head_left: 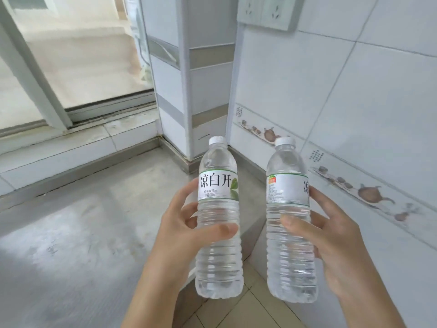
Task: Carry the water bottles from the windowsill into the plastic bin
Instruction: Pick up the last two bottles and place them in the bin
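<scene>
I hold two clear water bottles upright in front of me, each with a white cap and a white-green label. My left hand (182, 223) is wrapped around the left bottle (218, 252), thumb across its ribbed middle. My right hand (331, 242) grips the right bottle (289, 256) the same way. The bottles are apart, a hand's width between them. Both hang in the air above the edge of a grey stone surface (82, 221). The tiled windowsill (78, 143) lies at the upper left below the window. No plastic bin is in view.
A window frame (45, 91) stands at the upper left. A white tiled column (189, 95) rises behind the bottles. The tiled wall (354, 114) with a teapot border runs along the right, a socket plate (267, 10) at the top. Beige floor tiles (236, 308) show below.
</scene>
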